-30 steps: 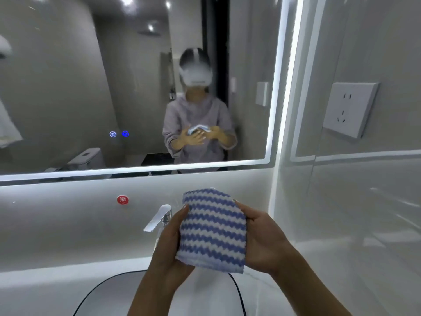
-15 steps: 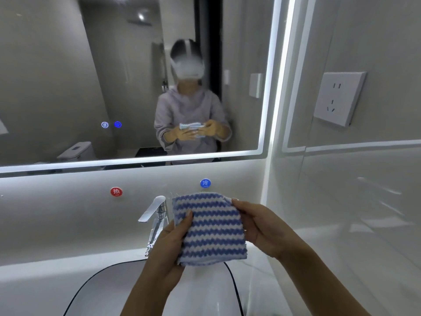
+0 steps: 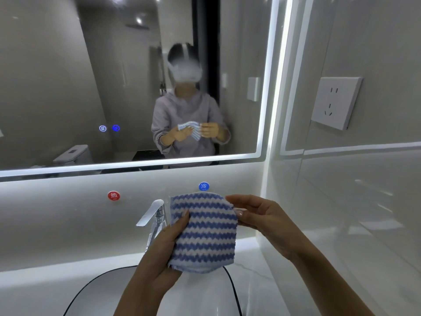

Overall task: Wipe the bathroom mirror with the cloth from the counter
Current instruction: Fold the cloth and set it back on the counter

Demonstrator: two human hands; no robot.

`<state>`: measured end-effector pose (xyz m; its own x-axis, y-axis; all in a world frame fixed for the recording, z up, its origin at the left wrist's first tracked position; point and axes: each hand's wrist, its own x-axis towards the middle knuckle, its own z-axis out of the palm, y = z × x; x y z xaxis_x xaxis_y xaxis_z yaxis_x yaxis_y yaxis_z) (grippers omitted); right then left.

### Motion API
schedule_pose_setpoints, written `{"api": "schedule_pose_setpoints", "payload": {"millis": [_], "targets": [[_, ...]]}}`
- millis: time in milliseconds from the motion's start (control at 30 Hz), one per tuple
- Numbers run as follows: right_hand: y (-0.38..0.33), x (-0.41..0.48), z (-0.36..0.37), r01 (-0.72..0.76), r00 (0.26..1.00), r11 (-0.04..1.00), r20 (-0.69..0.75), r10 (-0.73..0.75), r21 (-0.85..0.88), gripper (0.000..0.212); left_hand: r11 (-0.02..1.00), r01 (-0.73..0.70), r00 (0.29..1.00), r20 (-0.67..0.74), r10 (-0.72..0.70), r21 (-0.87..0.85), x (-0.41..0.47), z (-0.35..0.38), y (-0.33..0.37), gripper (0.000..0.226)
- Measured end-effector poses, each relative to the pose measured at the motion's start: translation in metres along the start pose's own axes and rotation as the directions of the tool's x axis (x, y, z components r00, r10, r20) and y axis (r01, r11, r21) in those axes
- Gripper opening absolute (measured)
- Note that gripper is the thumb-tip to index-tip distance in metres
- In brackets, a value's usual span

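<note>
So far, left hand [image 3: 164, 254] and right hand [image 3: 262, 221] are both pinching the folded cloth [image 3: 205, 233], lifted over the counter's [image 3: 41, 290] front edge; mirror [image 3: 68, 76] is going unwiped, wiping all remaining.

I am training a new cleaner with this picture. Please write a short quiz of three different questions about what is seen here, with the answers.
1. True or false: the striped cloth already touches the mirror.
2. Which hands hold the cloth? A) only the left hand B) only the right hand C) both hands
3. Fill in: the chrome faucet stands on the ____ side of the cloth in the picture.

Key
1. False. The cloth is held in front of the person, over the sink, below the mirror.
2. C. The left hand grips its left edge and the right hand pinches its upper right edge.
3. Left.
</note>
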<state>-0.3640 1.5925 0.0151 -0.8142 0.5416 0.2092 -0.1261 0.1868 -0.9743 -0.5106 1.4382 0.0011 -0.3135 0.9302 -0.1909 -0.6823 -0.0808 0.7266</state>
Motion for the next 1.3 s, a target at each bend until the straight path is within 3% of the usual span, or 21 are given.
{"api": "schedule_pose_setpoints", "payload": {"millis": [100,267,500,733,1000,1133,1200,1300], "targets": [[-0.002,-0.002,0.0,0.025,1.0,1.0,0.016,-0.025,0.005,0.025,0.998,0.032,0.998,0.048,-0.029,-0.045,0.001,-0.001,0.001,0.069],[-0.005,-0.004,0.005,0.061,0.997,0.996,0.053,-0.058,-0.058,0.023,0.996,0.043,0.997,0.072,-0.038,-0.075,0.003,-0.002,0.0,0.063],[-0.009,0.0,0.005,0.098,0.995,0.994,-0.018,-0.1,-0.053,0.014,0.996,0.064,0.997,0.053,-0.061,-0.069,0.002,-0.005,0.002,0.07],[-0.003,0.003,0.0,-0.029,0.999,0.977,-0.025,0.036,0.213,0.023,1.0,0.019,1.0,-0.012,-0.019,-0.019,0.002,-0.012,-0.002,0.03],[0.009,0.009,0.001,-0.184,0.973,0.842,-0.027,0.229,0.508,0.036,0.999,-0.052,0.999,-0.013,0.052,0.009,0.005,-0.004,-0.006,0.029],[0.019,0.008,0.01,-0.287,0.938,0.677,0.054,0.343,0.678,0.046,0.994,-0.11,0.994,-0.017,0.11,0.012,0.009,0.001,-0.007,0.025],[0.022,0.006,0.014,-0.335,0.919,0.629,0.096,0.382,0.701,0.055,0.992,-0.128,0.991,-0.036,0.128,0.024,0.012,0.003,-0.008,0.025],[0.027,0.004,0.018,-0.388,0.906,0.67,0.13,0.403,0.633,0.066,0.988,-0.15,0.986,-0.065,0.152,0.034,0.015,0.002,-0.009,0.025]]}}
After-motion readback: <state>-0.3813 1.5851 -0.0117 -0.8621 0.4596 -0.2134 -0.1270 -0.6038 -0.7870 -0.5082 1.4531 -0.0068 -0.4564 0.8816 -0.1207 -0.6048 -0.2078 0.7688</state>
